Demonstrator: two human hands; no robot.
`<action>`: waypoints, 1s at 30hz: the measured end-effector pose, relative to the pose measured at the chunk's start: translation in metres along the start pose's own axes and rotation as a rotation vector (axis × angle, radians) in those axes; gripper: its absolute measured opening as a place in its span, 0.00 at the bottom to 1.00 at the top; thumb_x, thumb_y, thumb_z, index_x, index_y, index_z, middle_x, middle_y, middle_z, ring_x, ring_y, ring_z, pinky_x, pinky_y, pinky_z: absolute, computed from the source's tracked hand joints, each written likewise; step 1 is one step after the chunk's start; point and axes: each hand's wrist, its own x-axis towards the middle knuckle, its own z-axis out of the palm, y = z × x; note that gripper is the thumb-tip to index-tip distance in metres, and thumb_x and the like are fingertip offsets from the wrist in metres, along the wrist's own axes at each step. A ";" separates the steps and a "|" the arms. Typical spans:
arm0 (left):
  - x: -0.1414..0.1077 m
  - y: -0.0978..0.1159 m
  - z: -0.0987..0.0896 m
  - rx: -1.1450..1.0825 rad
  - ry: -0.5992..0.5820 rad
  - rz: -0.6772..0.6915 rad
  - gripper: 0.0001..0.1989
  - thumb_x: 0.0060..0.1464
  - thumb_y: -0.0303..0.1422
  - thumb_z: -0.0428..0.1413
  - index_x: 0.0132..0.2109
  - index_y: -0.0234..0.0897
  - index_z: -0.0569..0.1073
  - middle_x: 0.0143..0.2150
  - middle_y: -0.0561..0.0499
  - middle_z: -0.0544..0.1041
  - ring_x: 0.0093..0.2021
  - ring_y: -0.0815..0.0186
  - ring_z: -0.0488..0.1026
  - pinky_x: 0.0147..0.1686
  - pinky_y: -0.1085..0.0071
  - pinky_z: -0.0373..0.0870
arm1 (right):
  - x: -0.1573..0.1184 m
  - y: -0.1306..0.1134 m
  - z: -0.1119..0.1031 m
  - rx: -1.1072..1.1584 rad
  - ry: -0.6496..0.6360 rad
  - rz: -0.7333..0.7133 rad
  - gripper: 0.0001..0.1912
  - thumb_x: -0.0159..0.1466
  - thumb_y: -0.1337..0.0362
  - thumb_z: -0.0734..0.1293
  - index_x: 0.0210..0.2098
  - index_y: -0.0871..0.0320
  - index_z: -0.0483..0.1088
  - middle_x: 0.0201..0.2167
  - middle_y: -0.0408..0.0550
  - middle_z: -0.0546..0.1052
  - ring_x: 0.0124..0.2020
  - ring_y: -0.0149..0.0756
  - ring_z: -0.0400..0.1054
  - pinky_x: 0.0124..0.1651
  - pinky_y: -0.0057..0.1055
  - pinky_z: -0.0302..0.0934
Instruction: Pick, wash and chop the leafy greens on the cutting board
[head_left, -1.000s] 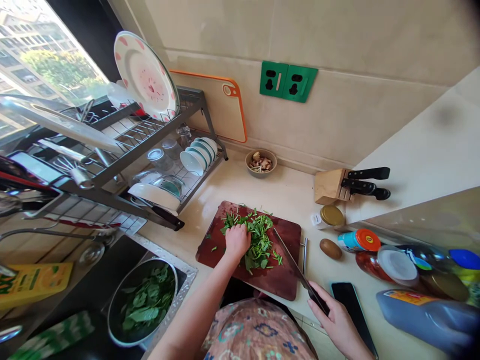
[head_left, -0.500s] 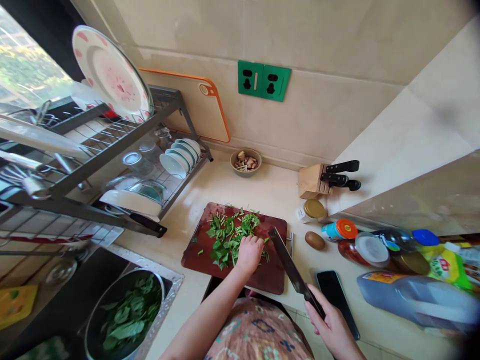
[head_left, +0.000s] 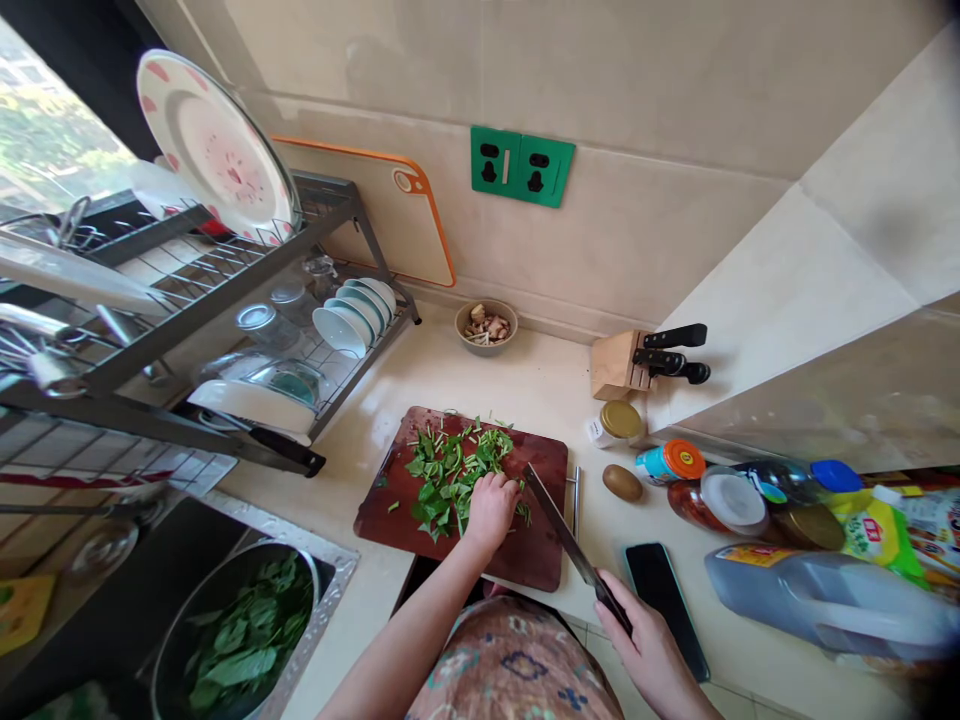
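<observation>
My left hand (head_left: 493, 508) is curled down on the leafy greens (head_left: 448, 470) at the right part of a dark red cutting board (head_left: 390, 520). Its fingers are closed over some stems. In my right hand (head_left: 637, 630) is the black handle of a kitchen knife (head_left: 559, 525). The dark blade slants up and left over the board's right side, its tip just right of my left fingers. Chopped leaves and stem pieces lie spread over the upper middle of the board. What sits under my left palm is hidden.
A pot of greens (head_left: 240, 630) sits in the sink at lower left. Above it stands a dish rack (head_left: 225, 270). Behind the board are a small bowl (head_left: 486, 328) and a knife block (head_left: 619, 365). Right lie a kiwi-like brown fruit (head_left: 622, 483), a phone (head_left: 667, 605), jars and bottles.
The knife has shifted slightly left, its tip closer to my left hand. My left hand stays on the greens. The whole view has drifted a little.
</observation>
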 end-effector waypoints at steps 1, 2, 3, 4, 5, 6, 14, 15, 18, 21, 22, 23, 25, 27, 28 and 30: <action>0.001 0.000 0.000 -0.003 -0.003 -0.003 0.09 0.55 0.35 0.49 0.36 0.39 0.73 0.34 0.48 0.73 0.39 0.60 0.66 0.39 0.65 0.59 | -0.001 0.000 -0.003 -0.009 -0.009 -0.007 0.22 0.60 0.56 0.59 0.51 0.57 0.67 0.46 0.53 0.74 0.47 0.40 0.69 0.49 0.31 0.64; 0.001 0.000 0.000 -0.004 -0.008 -0.003 0.09 0.55 0.35 0.49 0.36 0.40 0.73 0.34 0.48 0.73 0.39 0.60 0.67 0.39 0.65 0.59 | -0.001 -0.001 -0.005 -0.022 -0.021 -0.010 0.22 0.60 0.56 0.59 0.51 0.57 0.67 0.47 0.53 0.74 0.47 0.40 0.69 0.50 0.31 0.63; 0.002 0.001 0.000 -0.006 -0.011 -0.006 0.09 0.55 0.35 0.49 0.35 0.40 0.74 0.34 0.48 0.73 0.39 0.60 0.66 0.38 0.64 0.59 | 0.000 0.000 -0.005 -0.035 -0.035 -0.009 0.22 0.60 0.56 0.59 0.51 0.56 0.67 0.47 0.53 0.74 0.47 0.40 0.69 0.50 0.32 0.63; 0.002 0.002 0.000 -0.008 -0.015 -0.010 0.09 0.55 0.34 0.49 0.35 0.40 0.74 0.34 0.48 0.73 0.39 0.60 0.66 0.38 0.64 0.59 | 0.001 0.001 -0.005 -0.048 -0.048 -0.009 0.22 0.60 0.56 0.59 0.51 0.56 0.67 0.47 0.53 0.74 0.47 0.41 0.69 0.50 0.32 0.63; 0.002 0.003 0.000 -0.011 -0.018 -0.013 0.09 0.55 0.34 0.49 0.35 0.41 0.74 0.34 0.48 0.73 0.39 0.60 0.66 0.38 0.64 0.58 | 0.002 0.001 -0.004 -0.058 -0.057 -0.009 0.22 0.60 0.57 0.58 0.51 0.57 0.67 0.47 0.53 0.74 0.47 0.41 0.69 0.50 0.33 0.63; 0.001 0.004 -0.001 -0.017 -0.022 -0.015 0.10 0.55 0.34 0.49 0.35 0.41 0.74 0.33 0.48 0.73 0.39 0.60 0.66 0.38 0.64 0.58 | 0.003 0.002 -0.001 -0.063 -0.061 -0.013 0.22 0.60 0.57 0.58 0.51 0.57 0.67 0.47 0.53 0.74 0.48 0.41 0.69 0.50 0.33 0.63; 0.002 -0.035 -0.036 -0.025 0.146 -0.183 0.13 0.58 0.37 0.45 0.38 0.40 0.73 0.34 0.48 0.73 0.38 0.62 0.68 0.38 0.67 0.59 | 0.005 0.010 0.004 0.039 -0.025 -0.002 0.22 0.60 0.54 0.60 0.49 0.59 0.69 0.45 0.52 0.75 0.46 0.41 0.70 0.49 0.30 0.64; 0.004 -0.045 -0.041 0.008 0.148 -0.253 0.13 0.57 0.36 0.45 0.37 0.39 0.73 0.34 0.47 0.73 0.38 0.61 0.68 0.37 0.67 0.59 | 0.004 0.011 0.002 0.045 -0.020 -0.010 0.22 0.59 0.54 0.60 0.49 0.59 0.69 0.46 0.52 0.75 0.47 0.41 0.70 0.49 0.30 0.64; 0.009 -0.069 -0.047 0.079 0.105 -0.382 0.10 0.54 0.36 0.49 0.35 0.37 0.73 0.35 0.45 0.73 0.39 0.58 0.69 0.37 0.66 0.60 | 0.004 0.015 -0.001 0.036 0.021 -0.026 0.22 0.60 0.54 0.60 0.50 0.58 0.68 0.47 0.52 0.73 0.48 0.40 0.68 0.51 0.30 0.62; 0.008 -0.082 -0.047 0.060 0.080 -0.399 0.09 0.53 0.34 0.50 0.35 0.37 0.73 0.35 0.46 0.74 0.39 0.60 0.70 0.37 0.67 0.61 | 0.007 0.017 0.001 -0.013 0.045 -0.026 0.23 0.60 0.54 0.60 0.51 0.56 0.67 0.48 0.52 0.73 0.49 0.40 0.68 0.51 0.30 0.62; 0.006 -0.083 -0.048 0.039 0.090 -0.398 0.09 0.53 0.34 0.50 0.35 0.38 0.73 0.35 0.47 0.74 0.38 0.61 0.70 0.37 0.68 0.61 | 0.008 0.018 0.002 -0.027 0.043 -0.026 0.23 0.60 0.54 0.60 0.51 0.56 0.67 0.48 0.52 0.73 0.49 0.40 0.68 0.51 0.31 0.63; 0.005 -0.084 -0.050 0.014 0.110 -0.395 0.09 0.54 0.33 0.49 0.35 0.38 0.73 0.35 0.47 0.74 0.38 0.62 0.70 0.37 0.68 0.61 | 0.009 0.017 0.004 -0.035 0.031 -0.026 0.23 0.60 0.54 0.60 0.52 0.55 0.67 0.48 0.52 0.73 0.49 0.40 0.68 0.51 0.31 0.62; 0.003 -0.082 -0.054 -0.050 0.165 -0.359 0.08 0.54 0.33 0.49 0.36 0.38 0.72 0.35 0.48 0.74 0.37 0.63 0.70 0.37 0.70 0.62 | 0.009 0.015 0.005 -0.030 -0.014 -0.032 0.22 0.60 0.55 0.60 0.51 0.55 0.67 0.48 0.51 0.73 0.49 0.40 0.68 0.52 0.32 0.62; 0.004 -0.074 -0.058 -0.117 0.185 -0.270 0.08 0.55 0.33 0.49 0.36 0.39 0.72 0.35 0.50 0.75 0.37 0.65 0.70 0.37 0.70 0.61 | 0.006 0.012 0.007 -0.004 -0.061 -0.042 0.21 0.60 0.56 0.60 0.51 0.55 0.68 0.48 0.51 0.73 0.49 0.40 0.68 0.52 0.32 0.62; 0.006 -0.067 -0.058 -0.139 0.173 -0.216 0.08 0.55 0.33 0.49 0.36 0.40 0.72 0.35 0.50 0.75 0.37 0.65 0.69 0.38 0.70 0.61 | 0.005 0.010 0.007 0.010 -0.073 -0.046 0.21 0.59 0.56 0.61 0.50 0.55 0.69 0.48 0.51 0.73 0.48 0.40 0.68 0.51 0.32 0.62; 0.011 -0.049 -0.053 -0.132 0.120 -0.119 0.08 0.55 0.34 0.50 0.36 0.40 0.73 0.34 0.50 0.75 0.37 0.64 0.69 0.38 0.69 0.61 | 0.001 0.005 0.006 0.034 -0.044 -0.045 0.21 0.59 0.55 0.61 0.49 0.56 0.70 0.46 0.51 0.74 0.47 0.41 0.69 0.50 0.31 0.64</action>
